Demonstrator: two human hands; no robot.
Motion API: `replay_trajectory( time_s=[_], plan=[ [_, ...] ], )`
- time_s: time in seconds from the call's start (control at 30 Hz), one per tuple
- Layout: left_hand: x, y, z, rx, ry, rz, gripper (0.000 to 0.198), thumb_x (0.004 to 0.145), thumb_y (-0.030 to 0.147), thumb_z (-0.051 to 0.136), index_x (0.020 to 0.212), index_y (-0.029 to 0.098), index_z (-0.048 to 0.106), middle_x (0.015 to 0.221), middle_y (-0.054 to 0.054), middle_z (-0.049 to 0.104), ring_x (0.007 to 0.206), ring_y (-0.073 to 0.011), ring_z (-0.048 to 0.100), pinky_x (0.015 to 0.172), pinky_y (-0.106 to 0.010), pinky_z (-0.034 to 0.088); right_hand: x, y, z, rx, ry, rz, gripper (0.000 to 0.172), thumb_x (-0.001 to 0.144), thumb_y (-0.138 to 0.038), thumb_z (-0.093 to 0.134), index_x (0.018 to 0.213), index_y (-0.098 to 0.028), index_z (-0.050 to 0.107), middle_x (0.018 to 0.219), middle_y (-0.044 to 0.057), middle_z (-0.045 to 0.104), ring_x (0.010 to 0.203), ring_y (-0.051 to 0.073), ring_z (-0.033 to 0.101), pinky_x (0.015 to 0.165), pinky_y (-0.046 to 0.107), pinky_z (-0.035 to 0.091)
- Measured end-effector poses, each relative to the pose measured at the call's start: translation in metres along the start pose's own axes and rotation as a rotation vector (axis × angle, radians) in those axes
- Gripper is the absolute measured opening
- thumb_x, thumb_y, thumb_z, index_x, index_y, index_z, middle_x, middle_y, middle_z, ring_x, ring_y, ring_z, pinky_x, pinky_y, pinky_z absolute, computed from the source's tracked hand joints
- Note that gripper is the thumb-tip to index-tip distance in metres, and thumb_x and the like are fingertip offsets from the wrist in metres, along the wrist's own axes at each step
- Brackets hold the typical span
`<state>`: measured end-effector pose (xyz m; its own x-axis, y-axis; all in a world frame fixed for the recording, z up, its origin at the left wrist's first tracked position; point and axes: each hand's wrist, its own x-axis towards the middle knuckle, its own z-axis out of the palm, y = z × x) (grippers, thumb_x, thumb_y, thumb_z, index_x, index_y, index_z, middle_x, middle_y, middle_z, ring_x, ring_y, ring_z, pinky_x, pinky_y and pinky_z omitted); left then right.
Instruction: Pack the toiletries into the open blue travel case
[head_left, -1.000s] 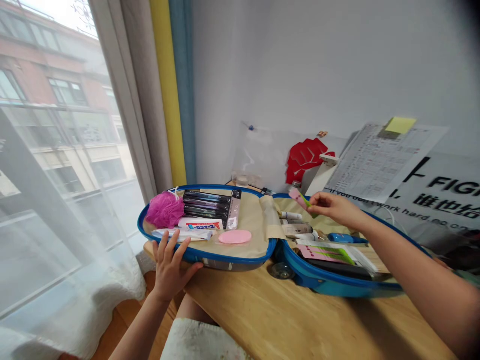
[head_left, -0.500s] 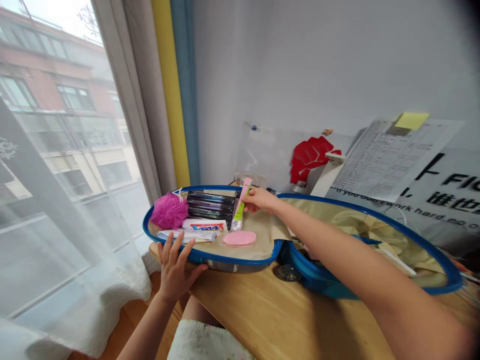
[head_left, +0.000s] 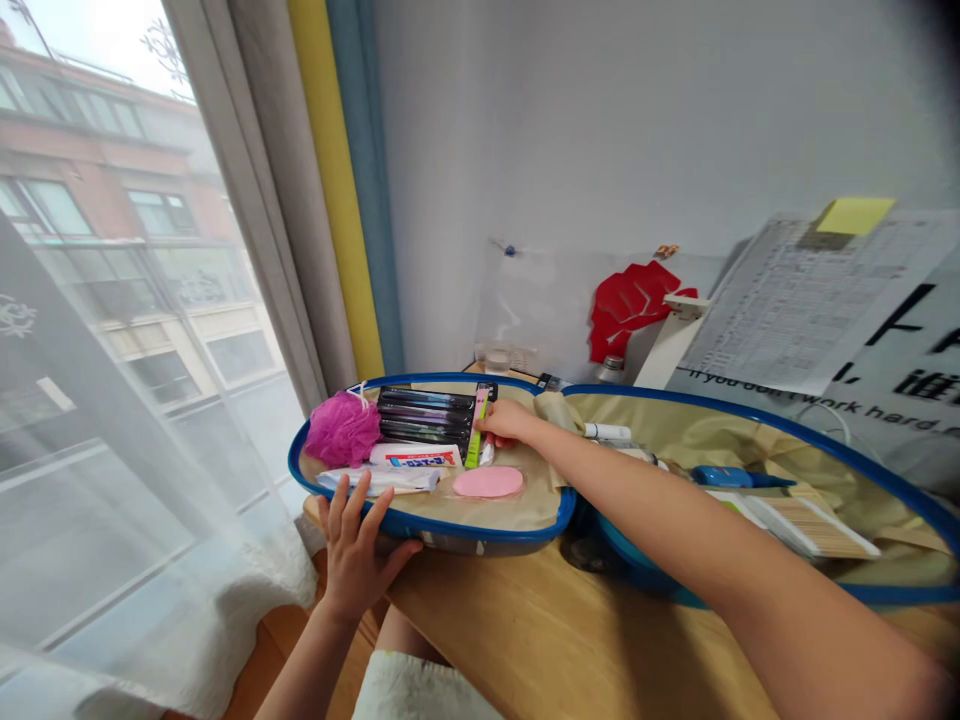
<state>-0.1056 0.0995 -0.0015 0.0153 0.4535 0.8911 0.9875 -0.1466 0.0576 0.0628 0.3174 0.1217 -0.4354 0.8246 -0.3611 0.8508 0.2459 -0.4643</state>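
An opened blue-rimmed suitcase [head_left: 480,541] lies on the wooden table. My right hand [head_left: 508,422] pinches a narrow pink-and-green packet [head_left: 475,432] at the right end of several dark wrapped sticks [head_left: 427,415] in the left half. With fingers spread, my left hand [head_left: 360,545] rests on the near rim of that half. Around them lie a magenta bath puff [head_left: 343,428], a toothpaste tube [head_left: 416,456], a white flat packet [head_left: 386,480] and a pink oval piece [head_left: 488,482] in clear wrap.
The suitcase's right half holds a blue bottle [head_left: 721,476], a white tube [head_left: 607,432] and a pack of thin wooden sticks [head_left: 825,528]. Curtains [head_left: 262,200] hang at the left by a window. Papers [head_left: 802,300] lean against the wall behind.
My right hand has lowered the pink-and-green packet, which now lies more upright against the dark sticks. My left hand stays at the rim. The view has shifted slightly, showing more of the right half.
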Motion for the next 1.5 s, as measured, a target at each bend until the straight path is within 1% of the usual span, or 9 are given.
replay_trajectory(
  time_s=[0.33, 0.63, 0.8, 0.9, 1.03, 1.13, 1.2, 1.27, 1.5],
  plan=[
    [0.001, -0.001, 0.001, -0.001, 0.007, 0.014, 0.072, 0.081, 0.039, 0.062, 0.144, 0.024, 0.03, 0.151, -0.014, 0.028, 0.141, -0.0352, 0.017, 0.112, -0.057, 0.007, -0.005, -0.003, -0.002, -0.225, 0.039, -0.056, 0.03, 0.09, -0.042, 0.05, 0.097, -0.015, 0.062, 0.097, 0.004, 0.064, 0.085, 0.012, 0.061, 0.079, 0.033, 0.051],
    [-0.001, 0.0, 0.0, 0.006, -0.013, -0.02, 0.072, 0.08, 0.037, 0.063, 0.144, 0.026, 0.03, 0.15, -0.014, 0.029, 0.14, -0.0358, 0.019, 0.112, -0.058, 0.01, -0.002, -0.003, 0.0, -0.197, 0.112, -0.091, 0.03, 0.089, -0.043, 0.051, 0.095, -0.015, 0.062, 0.095, 0.003, 0.065, 0.084, 0.012, 0.061, 0.079, 0.033, 0.051],
    [-0.001, -0.001, 0.001, 0.014, -0.009, -0.016, 0.073, 0.08, 0.037, 0.063, 0.144, 0.026, 0.029, 0.15, -0.015, 0.03, 0.14, -0.036, 0.019, 0.112, -0.058, 0.01, -0.015, 0.0, -0.035, -0.071, 0.246, -0.171, 0.038, 0.087, -0.048, 0.049, 0.08, -0.015, 0.065, 0.072, 0.001, 0.065, 0.061, 0.009, 0.056, 0.063, 0.023, 0.045],
    [0.0, -0.001, 0.001, 0.002, 0.008, -0.003, 0.072, 0.081, 0.037, 0.062, 0.144, 0.026, 0.029, 0.151, -0.014, 0.028, 0.141, -0.0349, 0.017, 0.112, -0.058, 0.008, -0.036, 0.009, -0.07, 0.025, 0.328, -0.24, 0.04, 0.09, -0.047, 0.042, 0.092, -0.015, 0.065, 0.075, 0.002, 0.066, 0.052, 0.005, 0.049, 0.054, 0.019, 0.039],
    [0.0, -0.001, 0.001, -0.008, 0.003, -0.009, 0.073, 0.08, 0.036, 0.063, 0.144, 0.026, 0.029, 0.151, -0.013, 0.027, 0.141, -0.0356, 0.017, 0.112, -0.059, 0.009, -0.072, 0.039, -0.109, 0.069, 0.359, -0.301, 0.036, 0.082, -0.046, 0.051, 0.098, -0.016, 0.063, 0.082, 0.003, 0.066, 0.056, 0.006, 0.049, 0.054, 0.019, 0.038],
    [0.0, -0.001, 0.0, -0.009, -0.001, -0.01, 0.074, 0.08, 0.035, 0.064, 0.144, 0.026, 0.029, 0.151, -0.013, 0.028, 0.141, -0.0356, 0.018, 0.112, -0.059, 0.009, -0.096, 0.079, -0.121, -0.085, 0.158, -0.284, 0.031, 0.07, -0.045, 0.061, 0.083, -0.017, 0.066, 0.075, 0.002, 0.065, 0.062, 0.01, 0.054, 0.061, 0.021, 0.042],
    [0.0, -0.001, 0.0, -0.016, 0.007, -0.004, 0.073, 0.08, 0.035, 0.064, 0.144, 0.027, 0.029, 0.151, -0.013, 0.028, 0.141, -0.0348, 0.018, 0.112, -0.058, 0.009, -0.108, 0.108, -0.12, -0.238, -0.047, -0.196, 0.028, 0.065, -0.043, 0.061, 0.077, -0.018, 0.067, 0.073, 0.001, 0.066, 0.066, 0.012, 0.057, 0.065, 0.023, 0.043],
    [0.001, -0.001, 0.0, -0.02, 0.014, -0.001, 0.073, 0.081, 0.035, 0.063, 0.145, 0.027, 0.028, 0.151, -0.012, 0.027, 0.141, -0.0341, 0.017, 0.113, -0.057, 0.008, -0.117, 0.134, -0.114, -0.32, -0.142, -0.109, 0.026, 0.062, -0.04, 0.062, 0.074, -0.018, 0.068, 0.074, 0.002, 0.068, 0.07, 0.015, 0.059, 0.067, 0.025, 0.043],
    [0.0, -0.003, 0.001, -0.024, 0.012, 0.002, 0.075, 0.081, 0.036, 0.063, 0.146, 0.028, 0.026, 0.152, -0.011, 0.026, 0.141, -0.0346, 0.017, 0.112, -0.058, 0.008, -0.132, 0.183, -0.092, -0.379, -0.131, 0.005, 0.03, 0.059, -0.028, 0.061, 0.085, -0.017, 0.07, 0.086, 0.006, 0.07, 0.082, 0.021, 0.062, 0.069, 0.027, 0.043]
  ],
)
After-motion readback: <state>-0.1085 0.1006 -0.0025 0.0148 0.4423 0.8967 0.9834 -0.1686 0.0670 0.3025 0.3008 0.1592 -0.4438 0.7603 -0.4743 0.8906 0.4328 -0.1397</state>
